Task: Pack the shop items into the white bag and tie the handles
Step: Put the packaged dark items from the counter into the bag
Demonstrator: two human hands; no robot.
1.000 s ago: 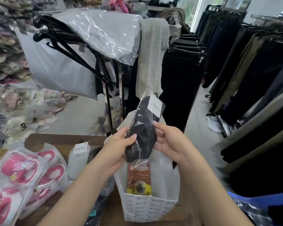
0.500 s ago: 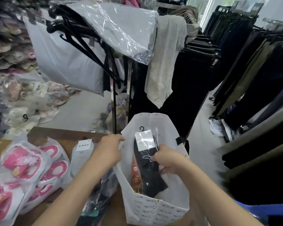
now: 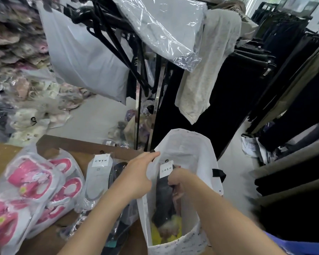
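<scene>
Right hand (image 3: 176,179) fingers hidden inside white bag (image 3: 201,159), gripping sock pack (image 3: 164,192).

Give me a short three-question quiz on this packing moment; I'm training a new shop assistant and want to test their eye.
1. True or false: the left hand holds the rim of the white bag open.
2. Which item is the right hand pushing into the bag?
A. the pink slippers
B. the black socks pack
C. the grey socks pack
3. Fill in: the grey socks pack lies on the ______, to the left of the bag.

Key
1. True
2. B; its labelled top shows above the right hand, its lower end deep in the bag.
3. Table; it rests there between the pink slippers and the left forearm.
</scene>
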